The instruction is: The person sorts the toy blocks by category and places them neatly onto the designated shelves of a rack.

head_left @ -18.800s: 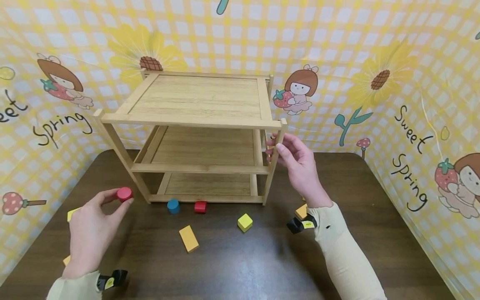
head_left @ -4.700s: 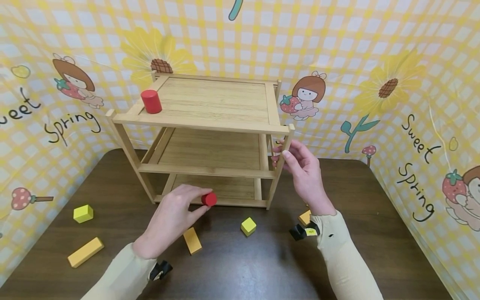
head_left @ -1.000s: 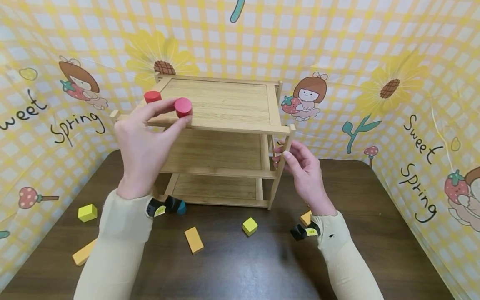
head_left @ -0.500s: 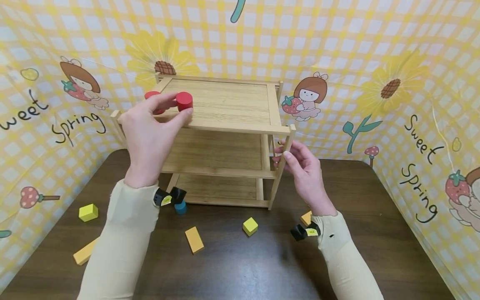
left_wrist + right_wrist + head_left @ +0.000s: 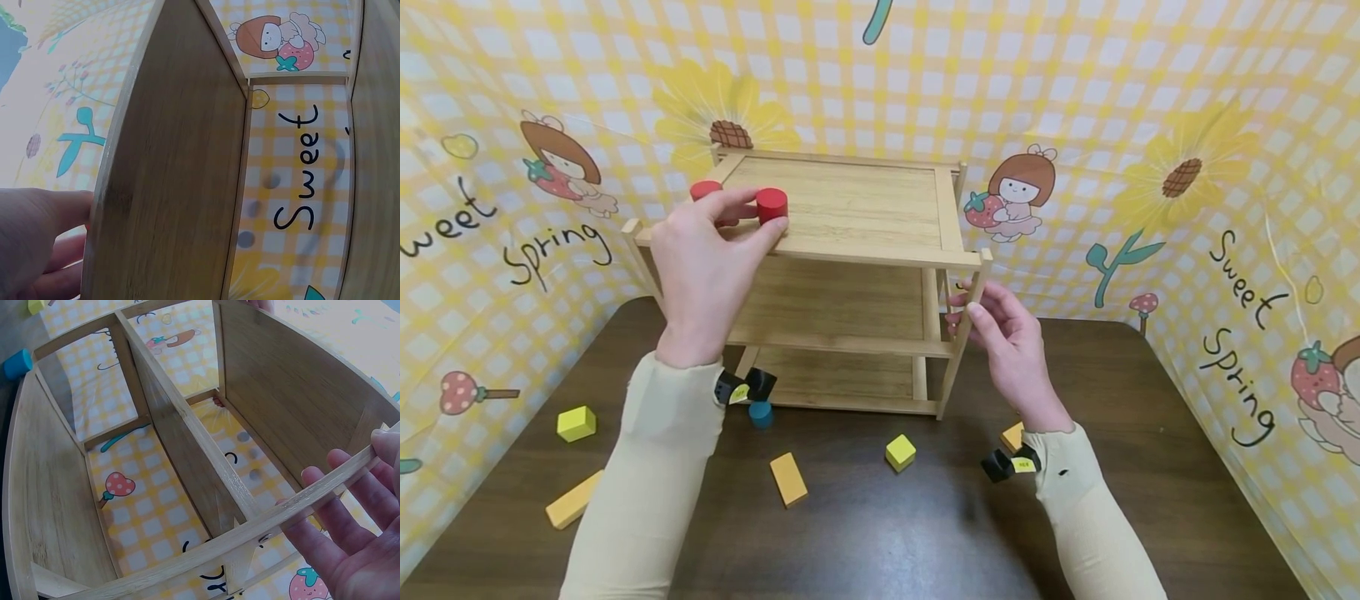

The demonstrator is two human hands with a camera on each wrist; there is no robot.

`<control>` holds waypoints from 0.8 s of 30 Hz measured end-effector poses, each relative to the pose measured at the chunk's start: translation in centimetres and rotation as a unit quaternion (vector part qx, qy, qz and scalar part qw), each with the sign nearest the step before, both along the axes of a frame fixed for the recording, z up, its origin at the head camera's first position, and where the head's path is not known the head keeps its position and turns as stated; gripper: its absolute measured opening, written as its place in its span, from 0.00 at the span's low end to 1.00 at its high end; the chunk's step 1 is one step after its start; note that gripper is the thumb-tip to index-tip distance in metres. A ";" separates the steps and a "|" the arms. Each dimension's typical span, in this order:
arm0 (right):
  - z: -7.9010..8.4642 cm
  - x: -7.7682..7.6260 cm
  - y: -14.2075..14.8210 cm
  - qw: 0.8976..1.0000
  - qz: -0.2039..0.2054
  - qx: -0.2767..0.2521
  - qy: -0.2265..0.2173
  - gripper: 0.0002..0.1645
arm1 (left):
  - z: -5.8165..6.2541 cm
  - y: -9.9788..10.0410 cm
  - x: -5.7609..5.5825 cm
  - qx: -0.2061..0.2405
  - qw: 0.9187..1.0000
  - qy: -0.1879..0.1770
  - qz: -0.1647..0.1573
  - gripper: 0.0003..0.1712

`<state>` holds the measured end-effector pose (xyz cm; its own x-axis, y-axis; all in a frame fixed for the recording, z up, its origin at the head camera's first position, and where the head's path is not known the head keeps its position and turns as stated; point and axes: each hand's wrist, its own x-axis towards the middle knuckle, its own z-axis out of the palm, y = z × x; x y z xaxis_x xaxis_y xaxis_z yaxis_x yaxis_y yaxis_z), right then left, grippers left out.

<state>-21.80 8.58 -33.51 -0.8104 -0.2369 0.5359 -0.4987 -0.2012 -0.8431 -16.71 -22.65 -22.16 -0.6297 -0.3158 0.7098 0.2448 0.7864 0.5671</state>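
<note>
A three-tier wooden shelf (image 5: 857,208) stands on the dark table. Over its top board, near the front edge, my left hand (image 5: 703,267) pinches a red cylinder block (image 5: 772,207) upright between thumb and fingers. A second red cylinder block (image 5: 705,190) is on the same board at the left, partly covered by that hand. My right hand (image 5: 1011,350) grips the front right post, thumb in front. From the right wrist, the right-hand fingers (image 5: 337,525) show behind the post. In the left wrist view the left hand (image 5: 44,244) is at the board's edge, its block almost wholly hidden.
A blue cylinder block (image 5: 761,415) stands by the shelf's front foot. Yellow blocks (image 5: 900,452) and orange rectangular blocks (image 5: 788,480) lie scattered on the table (image 5: 865,542). One orange block (image 5: 1012,436) is beside the right wrist. Patterned cloth (image 5: 880,92) hangs behind and at both sides.
The first red cylinder went from my left hand to the top board. The second was picked up from the table, raised, then turned upright and lowered to the board. My right hand kept its grip.
</note>
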 end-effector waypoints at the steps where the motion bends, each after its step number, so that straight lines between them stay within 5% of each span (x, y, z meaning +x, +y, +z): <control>1: 0.0 0.0 0.0 1.000 0.000 0.001 0.001 0.19 | 0.0 0.0 -0.1 -0.001 1.000 -0.003 0.001 0.22; 12: 0.0 0.0 0.0 1.000 -0.001 -0.002 0.006 0.20 | 0.0 0.1 -0.2 0.002 1.000 -0.009 0.006 0.25; 24: 0.0 0.0 -0.1 1.000 -0.002 -0.002 0.001 0.18 | -0.2 -0.2 0.4 -0.005 0.999 0.035 0.001 0.27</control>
<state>-21.75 8.49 -33.50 -0.8106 -0.2311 0.5381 -0.5011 -0.2018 -0.8415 -16.34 -22.81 -22.39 -0.5779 -0.3090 0.7554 0.2822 0.7928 0.5402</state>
